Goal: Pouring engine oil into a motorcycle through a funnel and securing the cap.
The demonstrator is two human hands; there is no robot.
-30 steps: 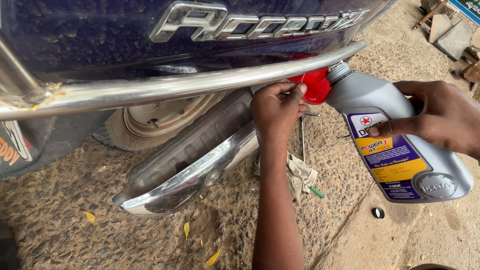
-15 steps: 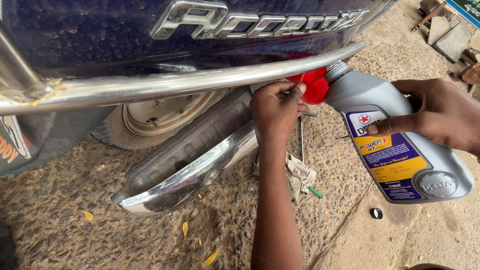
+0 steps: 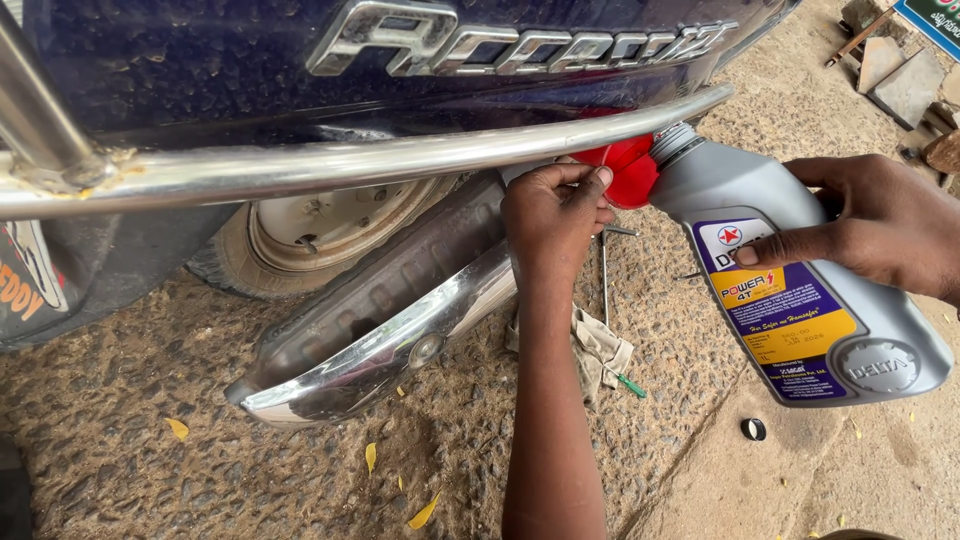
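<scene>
My right hand (image 3: 880, 225) grips a grey oil bottle (image 3: 800, 280) by its handle, tilted so its open neck points left into a red funnel (image 3: 625, 170). My left hand (image 3: 555, 215) holds the funnel steady beneath the chrome guard rail (image 3: 400, 155) of a dark blue scooter (image 3: 250, 60). The funnel's lower end is hidden behind my left hand and the scooter body. The bottle carries a purple and yellow label.
A chrome-shielded exhaust (image 3: 390, 320) and the rear wheel (image 3: 320, 230) sit left of my arm. A rag (image 3: 598, 350), a green-handled tool (image 3: 630, 385) and a thin metal rod (image 3: 605, 270) lie on the pebbled ground. A small black cap (image 3: 753, 429) rests on the concrete.
The bottle has tipped slightly further toward the funnel. Both hands stay in nearly the same place.
</scene>
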